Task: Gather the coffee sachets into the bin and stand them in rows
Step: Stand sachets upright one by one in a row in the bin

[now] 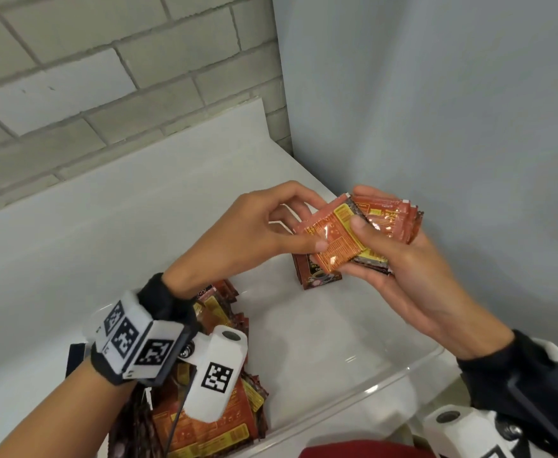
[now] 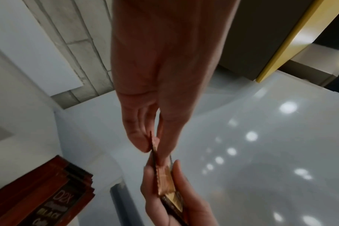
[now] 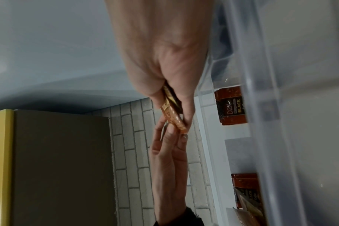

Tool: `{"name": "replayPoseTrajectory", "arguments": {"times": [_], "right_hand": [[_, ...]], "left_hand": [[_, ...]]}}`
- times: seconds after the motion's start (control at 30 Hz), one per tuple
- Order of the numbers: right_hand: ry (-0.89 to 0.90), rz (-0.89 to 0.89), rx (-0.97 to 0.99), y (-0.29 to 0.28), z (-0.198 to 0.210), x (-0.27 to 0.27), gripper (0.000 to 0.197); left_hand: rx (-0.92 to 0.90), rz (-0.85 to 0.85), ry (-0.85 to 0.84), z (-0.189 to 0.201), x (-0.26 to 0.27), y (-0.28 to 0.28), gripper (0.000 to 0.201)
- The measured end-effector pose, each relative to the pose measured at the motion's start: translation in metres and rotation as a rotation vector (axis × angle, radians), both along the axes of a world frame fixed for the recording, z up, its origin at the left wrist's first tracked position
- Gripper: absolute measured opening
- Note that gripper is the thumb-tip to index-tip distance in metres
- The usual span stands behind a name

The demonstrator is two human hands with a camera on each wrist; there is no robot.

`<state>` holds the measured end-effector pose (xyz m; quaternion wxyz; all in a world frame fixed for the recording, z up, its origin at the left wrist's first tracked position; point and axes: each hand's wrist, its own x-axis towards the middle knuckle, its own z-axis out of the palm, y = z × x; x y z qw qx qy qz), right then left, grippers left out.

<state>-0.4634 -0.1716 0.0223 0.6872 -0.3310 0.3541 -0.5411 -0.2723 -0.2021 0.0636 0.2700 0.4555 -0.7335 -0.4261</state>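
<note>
1. Nearest to the person, under the left wrist, a heap of coffee packets [image 1: 211, 421] lies in the near left part of the clear bin [image 1: 363, 388]. They lie flat and mixed up, not standing.
2. The near edge of the bin runs below the right wrist. Between that edge and the hands, the bin floor is bare and white, so there is open room under the grip.
3. The right hand [image 1: 413, 276] is held palm up above the bin. Its fingers and thumb are curled round a stack of packets [image 1: 389, 223], and the thumb presses on top.
4. The left hand [image 1: 254, 233] comes in from the left. Its thumb and fingertips pinch the top packet [image 1: 332, 239] by its left edge. That packet is tilted and still lies on the stack, under the right thumb.
5. The left wrist view shows the same pinch edge-on: the top packet [image 2: 155, 146] is thin between the left fingertips [image 2: 139, 142].
6. Just below and behind the grip, a small row of packets [image 1: 320, 279] stands upright in the bin, near its far wall.
7. Farther off, past the bin's far edge, a white counter [image 1: 105, 206] meets a brick wall [image 1: 105, 77]. A smooth grey wall [image 1: 452, 94] stands close on the right of the right hand.
</note>
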Motion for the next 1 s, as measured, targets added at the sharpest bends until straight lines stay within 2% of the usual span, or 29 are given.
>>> {"name": "replayPoseTrajectory", "arguments": {"times": [0.13,0.27,0.37,0.53,0.63,0.7,0.83,1.0], "right_hand": [[0.006,0.013,-0.01,0.001,0.002,0.004,0.052],[-0.025,0.0,0.026,0.002,0.003,0.008,0.074],[-0.06,0.05,0.017,0.003,0.003,0.006,0.058],[-0.053,0.045,-0.009,0.002,0.001,0.003,0.038],[-0.015,0.017,-0.023,0.0,-0.001,0.003,0.037],[-0.003,0.01,-0.036,0.0,-0.001,0.002,0.037],[-0.007,0.032,-0.056,0.0,-0.001,0.001,0.04],[-0.004,0.041,-0.085,0.001,-0.001,0.002,0.041]], "left_hand": [[-0.093,0.035,0.122,-0.002,-0.001,0.006,0.025],[-0.299,-0.009,0.182,-0.005,0.004,0.008,0.016],[-0.377,-0.069,0.121,-0.011,0.004,0.008,0.021],[-0.349,-0.152,0.051,-0.016,0.005,0.006,0.021],[-0.283,-0.184,0.024,-0.014,0.008,0.005,0.029],[-0.212,-0.172,0.063,-0.013,0.011,0.004,0.035],[-0.008,-0.08,0.212,-0.001,0.013,0.003,0.025],[0.044,-0.041,0.175,0.007,0.016,0.002,0.023]]}}
